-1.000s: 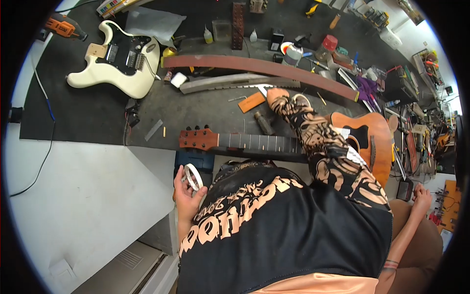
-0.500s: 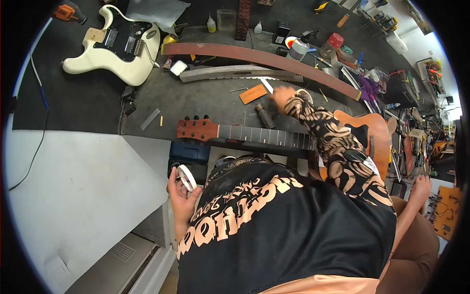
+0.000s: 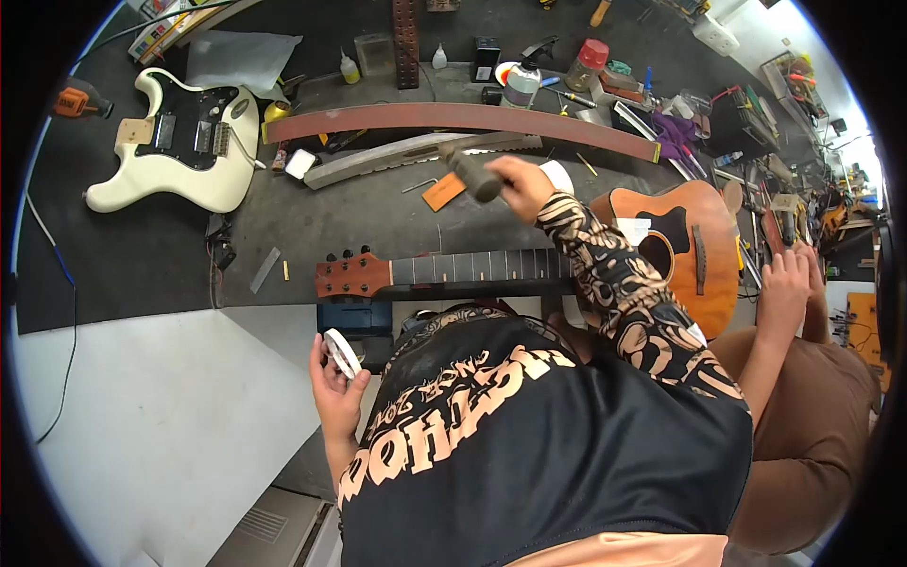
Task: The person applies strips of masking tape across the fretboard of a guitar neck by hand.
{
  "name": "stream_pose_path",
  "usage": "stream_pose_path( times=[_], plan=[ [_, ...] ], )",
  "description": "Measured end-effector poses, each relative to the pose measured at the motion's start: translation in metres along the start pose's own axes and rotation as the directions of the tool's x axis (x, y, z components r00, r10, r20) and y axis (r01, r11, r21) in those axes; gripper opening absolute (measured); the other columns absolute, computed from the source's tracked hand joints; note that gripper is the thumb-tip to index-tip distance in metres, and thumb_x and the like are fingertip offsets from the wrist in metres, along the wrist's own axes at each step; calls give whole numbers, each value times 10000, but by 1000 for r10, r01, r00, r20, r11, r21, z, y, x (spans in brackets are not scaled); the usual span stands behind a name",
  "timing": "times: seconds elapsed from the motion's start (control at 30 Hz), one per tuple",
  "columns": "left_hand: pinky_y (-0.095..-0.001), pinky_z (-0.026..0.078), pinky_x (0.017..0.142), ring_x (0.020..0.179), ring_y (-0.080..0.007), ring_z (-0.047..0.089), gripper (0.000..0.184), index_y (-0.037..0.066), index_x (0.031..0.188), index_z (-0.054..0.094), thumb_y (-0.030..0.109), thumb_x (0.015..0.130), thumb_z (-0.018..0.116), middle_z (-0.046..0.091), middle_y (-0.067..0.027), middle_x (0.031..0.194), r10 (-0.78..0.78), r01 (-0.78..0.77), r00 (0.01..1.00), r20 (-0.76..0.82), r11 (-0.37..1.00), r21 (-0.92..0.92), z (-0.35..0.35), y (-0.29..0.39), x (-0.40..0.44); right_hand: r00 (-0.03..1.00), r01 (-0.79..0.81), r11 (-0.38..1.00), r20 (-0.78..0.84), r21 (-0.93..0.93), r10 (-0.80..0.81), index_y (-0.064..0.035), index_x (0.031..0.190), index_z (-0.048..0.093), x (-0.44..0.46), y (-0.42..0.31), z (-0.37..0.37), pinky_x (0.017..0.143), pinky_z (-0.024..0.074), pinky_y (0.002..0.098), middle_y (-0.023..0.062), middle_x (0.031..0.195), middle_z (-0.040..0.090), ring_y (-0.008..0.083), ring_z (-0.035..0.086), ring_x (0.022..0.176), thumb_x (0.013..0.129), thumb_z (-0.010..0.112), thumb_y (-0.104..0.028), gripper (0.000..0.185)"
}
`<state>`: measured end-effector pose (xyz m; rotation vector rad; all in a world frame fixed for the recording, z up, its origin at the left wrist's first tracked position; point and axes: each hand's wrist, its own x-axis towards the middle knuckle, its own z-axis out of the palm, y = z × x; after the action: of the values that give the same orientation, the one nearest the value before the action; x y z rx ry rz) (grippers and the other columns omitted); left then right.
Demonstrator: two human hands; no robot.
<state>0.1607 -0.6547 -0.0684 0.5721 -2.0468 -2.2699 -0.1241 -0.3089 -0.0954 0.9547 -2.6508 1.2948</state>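
Note:
My left hand (image 3: 333, 392) is closed on a roll of white tape (image 3: 342, 353), held low in front of the bench edge. Above the guitar neck (image 3: 472, 268), my right hand (image 3: 525, 189) grips one end of a dark cylindrical tool (image 3: 480, 180); motion blurs it, so its exact kind is unclear. An acoustic guitar lies across the bench, its headstock (image 3: 351, 277) to the left and its orange-brown body (image 3: 710, 260) to the right. My patterned right sleeve hides part of the neck and body. A white round thing (image 3: 557, 176) sits just behind my right wrist.
A cream electric guitar body (image 3: 194, 180) lies at left. Behind my right hand are a long red-brown curved bar (image 3: 453, 117), a grey notched straightedge (image 3: 368, 165), an orange-brown block (image 3: 443, 191) and a hex key (image 3: 419, 185). Another person's hands (image 3: 789, 283) rest at right.
My right hand has taken the dark cylindrical tool off the bench and lifted it. The white blade-like thing near its fingers no longer shows. My left hand still holds the tape; the view has shifted.

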Motion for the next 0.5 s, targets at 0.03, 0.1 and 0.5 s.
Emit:
stream_pose_path(
  times=[0.03,0.1,0.5],
  plan=[
    [-355,416,993,1199,-242,471,939,21,1493,194,59,767,789,302,-171,1450,-3,3,1000,2,1000,13,0,2,3,994,-82,995,-68,64,86,-15,1094,610,-2,-8,-8,805,496,353,138,986,639,301,632,918,811,629,-12,284],
    [-354,417,992,1200,-241,470,940,23,1493,195,59,766,789,303,-170,1449,-11,11,1000,11,1000,10,1,2,6,951,-216,937,-160,273,266,-7,1105,610,-5,-39,-29,782,490,293,71,966,647,162,631,879,871,629,-32,236],
    [-350,424,985,1179,-238,488,935,31,1488,212,52,755,792,319,-154,1442,-4,7,992,128,1000,-21,18,7,28,748,408,604,-630,685,208,31,1233,512,-50,-91,-120,988,479,505,143,1121,586,289,569,1078,957,557,-101,310]
  ],
)
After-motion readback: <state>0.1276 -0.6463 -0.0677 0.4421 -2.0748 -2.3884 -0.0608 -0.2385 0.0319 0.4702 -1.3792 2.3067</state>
